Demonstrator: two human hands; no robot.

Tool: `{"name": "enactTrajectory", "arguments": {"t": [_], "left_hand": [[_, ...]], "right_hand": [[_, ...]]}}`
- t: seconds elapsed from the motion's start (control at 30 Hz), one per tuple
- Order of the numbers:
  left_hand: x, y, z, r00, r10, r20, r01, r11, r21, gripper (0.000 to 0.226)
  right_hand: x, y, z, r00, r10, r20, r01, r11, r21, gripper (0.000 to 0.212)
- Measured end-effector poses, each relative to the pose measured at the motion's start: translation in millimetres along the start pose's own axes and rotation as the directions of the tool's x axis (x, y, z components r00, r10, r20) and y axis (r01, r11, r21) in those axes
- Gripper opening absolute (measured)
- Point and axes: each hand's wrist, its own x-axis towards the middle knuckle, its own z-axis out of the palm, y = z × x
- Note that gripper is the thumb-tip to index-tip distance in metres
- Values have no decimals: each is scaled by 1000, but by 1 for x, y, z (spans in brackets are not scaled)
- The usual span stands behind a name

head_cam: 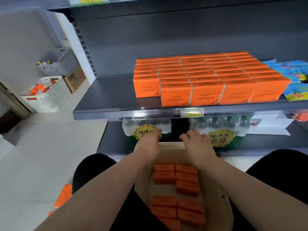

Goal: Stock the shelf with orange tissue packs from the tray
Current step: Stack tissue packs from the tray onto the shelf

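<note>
Nearest, on lap: tray [171, 152] with orange tissue packs [176, 179] lying in rows. At its far rim, left hand [148, 145] and right hand [198, 145], fingers curled over edge, gripping. Up on shelf [108, 92], stocked packs [206, 75] beside blue packets [295, 72].

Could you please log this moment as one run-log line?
left hand: at tray far rim, no pack | right hand: same | tray: orange tissue packs inside | shelf: orange rows, left part bare

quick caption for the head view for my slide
Left hand and right hand grip the far rim of a tray of orange tissue packs, below a shelf already stocked with matching packs.
</note>
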Motion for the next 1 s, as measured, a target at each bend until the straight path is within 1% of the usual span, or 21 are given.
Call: {"name": "enactTrajectory", "arguments": {"t": [0.13, 0.23, 0.3, 0.33, 0.43, 0.57, 0.67, 0.73, 0.83, 0.93, 1.0], "left_hand": [[-20, -10, 56, 988, -56, 143, 50, 998, 45, 34], [-29, -14, 83, 957, -94, 276, 82, 995, 55, 28], [-32, -18, 96, 933, -112, 343, 65, 987, 145, 30], [-32, -21, 102, 919, -116, 377, 43, 979, 197, 33], [-28, -27, 120, 889, -130, 440, 9, 964, 266, 37], [-18, -33, 143, 873, -167, 458, 44, 962, 268, 34], [-10, -40, 161, 858, -217, 466, 96, 958, 269, 32], [-3, -46, 173, 844, -252, 474, 150, 958, 242, 31], [3, -55, 188, 826, -268, 497, 200, 962, 186, 31], [7, -60, 197, 823, -286, 491, 248, 958, 143, 29], [10, -63, 201, 824, -299, 481, 281, 953, 112, 31]], "right_hand": [[-46, 23, 44, 981, 75, 178, -82, 996, 33, 35], [-66, 35, 75, 937, 141, 318, -172, 983, 70, 27], [-70, 34, 89, 903, 171, 395, -225, 970, 94, 27], [-70, 32, 96, 894, 167, 415, -228, 968, 103, 29], [-68, 25, 116, 875, 143, 462, -227, 965, 130, 37], [-67, 20, 148, 808, 137, 573, -254, 959, 129, 36], [-58, 18, 166, 785, 121, 607, -259, 955, 145, 39], [-52, 16, 180, 785, 97, 612, -226, 964, 137, 39], [-46, 13, 202, 793, 60, 606, -179, 974, 137, 39], [-42, 9, 219, 809, 19, 588, -135, 979, 153, 37], [-41, 7, 228, 809, 13, 587, -137, 976, 168, 37]]}}
